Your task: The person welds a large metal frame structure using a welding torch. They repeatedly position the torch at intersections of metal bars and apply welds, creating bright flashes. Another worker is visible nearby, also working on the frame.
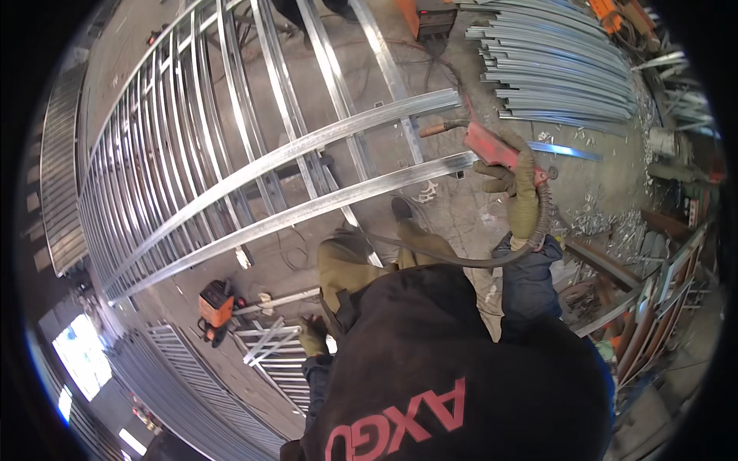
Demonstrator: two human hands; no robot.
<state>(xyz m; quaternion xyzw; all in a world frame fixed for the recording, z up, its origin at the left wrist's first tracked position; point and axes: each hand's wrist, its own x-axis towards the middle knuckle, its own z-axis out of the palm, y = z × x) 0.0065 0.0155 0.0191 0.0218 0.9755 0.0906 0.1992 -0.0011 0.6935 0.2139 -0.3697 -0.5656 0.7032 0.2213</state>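
Note:
My right hand [516,184], in an olive work glove, grips a red welding torch [486,144] whose copper nozzle points left at the end of two long galvanised steel bars [307,177]. A black hose [461,257] runs from the torch down past my knee. My left hand [311,336], also gloved, hangs low beside my dark sweatshirt [453,369] with nothing visible in it; its fingers are too small to read clearly.
A large frame of parallel steel slats [169,131] fills the left. A stack of steel profiles [553,69] lies at the upper right. An orange welding machine [215,303] stands on the concrete floor [461,207]. Metal scraps [607,223] and frames [661,300] crowd the right.

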